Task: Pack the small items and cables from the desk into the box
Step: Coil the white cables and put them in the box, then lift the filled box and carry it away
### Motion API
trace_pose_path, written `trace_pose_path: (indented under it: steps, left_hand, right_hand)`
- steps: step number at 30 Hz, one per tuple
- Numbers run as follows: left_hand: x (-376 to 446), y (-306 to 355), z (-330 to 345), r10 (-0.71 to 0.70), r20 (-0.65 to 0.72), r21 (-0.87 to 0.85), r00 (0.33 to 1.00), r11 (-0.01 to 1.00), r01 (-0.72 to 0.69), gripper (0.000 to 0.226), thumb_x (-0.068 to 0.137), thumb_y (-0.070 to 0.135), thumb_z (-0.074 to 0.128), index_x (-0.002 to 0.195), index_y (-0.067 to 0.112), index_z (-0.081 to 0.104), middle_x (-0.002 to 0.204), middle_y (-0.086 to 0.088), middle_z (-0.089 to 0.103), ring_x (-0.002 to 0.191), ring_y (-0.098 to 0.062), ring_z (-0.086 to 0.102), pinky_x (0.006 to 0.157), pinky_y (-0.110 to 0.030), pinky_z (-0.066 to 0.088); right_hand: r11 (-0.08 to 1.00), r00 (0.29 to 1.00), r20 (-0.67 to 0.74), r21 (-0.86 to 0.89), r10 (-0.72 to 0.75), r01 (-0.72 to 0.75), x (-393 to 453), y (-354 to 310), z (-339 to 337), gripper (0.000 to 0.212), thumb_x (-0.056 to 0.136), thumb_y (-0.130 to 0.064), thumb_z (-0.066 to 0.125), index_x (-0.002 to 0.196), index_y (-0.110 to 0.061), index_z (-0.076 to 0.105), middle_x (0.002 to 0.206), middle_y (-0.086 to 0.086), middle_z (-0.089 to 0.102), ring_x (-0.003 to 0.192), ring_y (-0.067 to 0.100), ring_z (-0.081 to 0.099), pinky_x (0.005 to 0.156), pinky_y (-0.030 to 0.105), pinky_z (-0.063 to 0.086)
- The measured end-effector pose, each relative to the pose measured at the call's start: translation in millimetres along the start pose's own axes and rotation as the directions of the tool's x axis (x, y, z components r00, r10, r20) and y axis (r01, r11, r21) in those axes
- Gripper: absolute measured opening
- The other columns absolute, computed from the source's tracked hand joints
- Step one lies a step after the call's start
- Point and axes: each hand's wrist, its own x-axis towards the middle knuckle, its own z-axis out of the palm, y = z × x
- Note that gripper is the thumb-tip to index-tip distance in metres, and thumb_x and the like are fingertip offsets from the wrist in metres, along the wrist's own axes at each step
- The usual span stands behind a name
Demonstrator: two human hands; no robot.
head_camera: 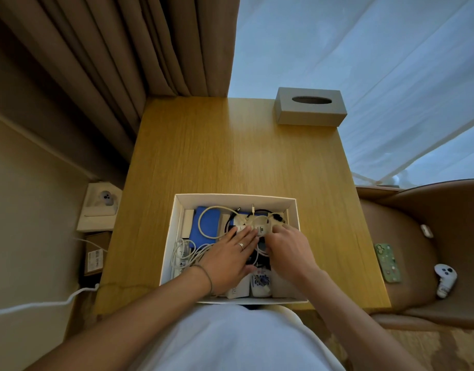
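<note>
A white box (237, 197) sits at the near edge of the wooden desk (230, 145). Inside lie a blue flat item (203, 223), a looped white cable (211, 210), a bundle of white cables (185, 254) at the left, black cables and small packets. My left hand (229, 255) lies flat, fingers straight, pressing on the contents in the middle of the box. My right hand (286, 246) is beside it, its fingers curled onto a coiled white cable with a label (261, 226). The items under both hands are hidden.
A grey tissue box (309, 105) stands at the desk's far right corner. Curtains hang behind the desk. A brown chair (423, 258) to the right holds a green phone case (388, 262) and a white controller (444, 278). Boxes and a white cord lie on the floor at the left.
</note>
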Motion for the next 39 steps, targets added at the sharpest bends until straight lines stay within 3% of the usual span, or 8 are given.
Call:
trace_pose_path:
  steps: [7, 11, 17, 21, 24, 28, 33, 39]
  left_hand:
    - [19, 0, -13, 0.040, 0.075, 0.006, 0.996, 0.999, -0.041, 0.073, 0.103, 0.054, 0.031, 0.160, 0.016, 0.004, 0.169, -0.003, 0.002, 0.155, -0.017, -0.005, 0.125, -0.048, -0.004]
    - [8, -4, -31, 0.024, -0.180, -0.154, 0.983, 0.987, -0.052, 0.053, 0.101, 0.031, 0.048, 0.152, 0.022, 0.038, 0.161, -0.003, 0.033, 0.145, -0.022, 0.033, 0.124, -0.045, 0.016]
    - [-37, -18, -48, -0.287, -0.416, -0.499, 0.863, 0.865, 0.047, 0.039, 0.098, 0.017, 0.058, 0.136, 0.022, 0.060, 0.143, 0.003, 0.055, 0.132, -0.015, 0.048, 0.113, -0.036, 0.039]
    - [-68, -42, -49, -0.562, -0.526, -0.588, 0.638, 0.783, 0.204, 0.041, 0.094, 0.007, 0.058, 0.133, 0.021, 0.058, 0.133, 0.004, 0.056, 0.116, -0.004, 0.049, 0.100, -0.026, 0.044]
    - [-88, -52, -40, -0.780, -0.400, -0.714, 0.481, 0.594, 0.370, 0.050, 0.095, 0.014, 0.060, 0.141, 0.025, 0.048, 0.131, 0.006, 0.056, 0.084, -0.008, 0.058, 0.075, -0.028, 0.052]
    - [-95, -53, -21, -0.909, -0.047, -0.811, 0.413, 0.276, 0.515, 0.047, 0.101, 0.036, 0.052, 0.146, 0.026, 0.043, 0.098, 0.013, 0.062, 0.054, -0.004, 0.048, 0.050, -0.022, 0.040]
    - [-94, -47, -10, -0.868, -0.002, -0.765, 0.497, 0.321, 0.558, 0.032, 0.104, 0.031, 0.046, 0.083, 0.013, 0.061, 0.062, -0.013, 0.060, 0.054, -0.024, 0.053, 0.053, -0.034, 0.040]
    - [-82, -43, -19, -0.899, -0.010, -0.689, 0.439, 0.324, 0.648, 0.035, 0.106, 0.021, 0.042, 0.077, 0.007, 0.054, 0.057, -0.015, 0.048, 0.051, -0.029, 0.043, 0.053, -0.035, 0.032]
  right_hand:
    - [0.979, 0.974, -0.207, 0.199, 0.090, -0.048, -5, 1, -2, 0.015, 0.093, -0.011, 0.062, 0.082, -0.014, 0.071, 0.075, -0.002, 0.064, 0.068, 0.016, 0.053, 0.058, 0.029, 0.048]
    - [0.951, 0.944, -0.292, 0.304, 0.151, -0.058, -8, -2, -8, 0.028, 0.098, -0.019, 0.060, 0.070, -0.015, 0.060, 0.064, -0.007, 0.052, 0.058, 0.013, 0.045, 0.051, 0.027, 0.039]
    - [0.898, 0.911, -0.297, 0.416, 0.285, -0.145, -18, 11, -14, 0.031, 0.102, -0.029, 0.054, 0.072, -0.020, 0.052, 0.055, -0.008, 0.049, 0.046, 0.009, 0.040, 0.043, 0.027, 0.037]
    - [0.845, 0.876, -0.222, 0.441, 0.428, -0.302, -26, 24, -13, 0.018, 0.101, -0.036, 0.055, 0.117, -0.026, 0.053, 0.055, -0.006, 0.055, 0.045, 0.010, 0.053, 0.040, 0.028, 0.046]
    - [0.829, 0.866, -0.146, 0.400, 0.478, -0.390, -31, 30, -5, 0.046, 0.101, -0.035, 0.056, 0.144, -0.024, 0.041, 0.054, -0.007, 0.053, 0.043, 0.007, 0.048, 0.040, 0.020, 0.030]
    - [0.808, 0.876, -0.032, 0.406, 0.481, -0.428, -36, 34, 8, 0.054, 0.103, -0.040, 0.049, 0.152, -0.025, 0.032, 0.058, -0.003, 0.059, 0.045, 0.009, 0.048, 0.041, 0.021, 0.032]
    - [0.817, 0.891, 0.094, 0.367, 0.443, -0.445, -34, 36, 16, 0.045, 0.104, -0.026, 0.045, 0.148, -0.022, 0.038, 0.069, -0.005, 0.065, 0.048, 0.009, 0.053, 0.039, 0.024, 0.041]
    - [0.835, 0.895, 0.085, 0.330, 0.438, -0.440, -21, 41, 15, 0.023, 0.102, -0.015, 0.041, 0.120, -0.014, 0.055, 0.061, -0.008, 0.051, 0.046, 0.007, 0.042, 0.044, 0.023, 0.032]
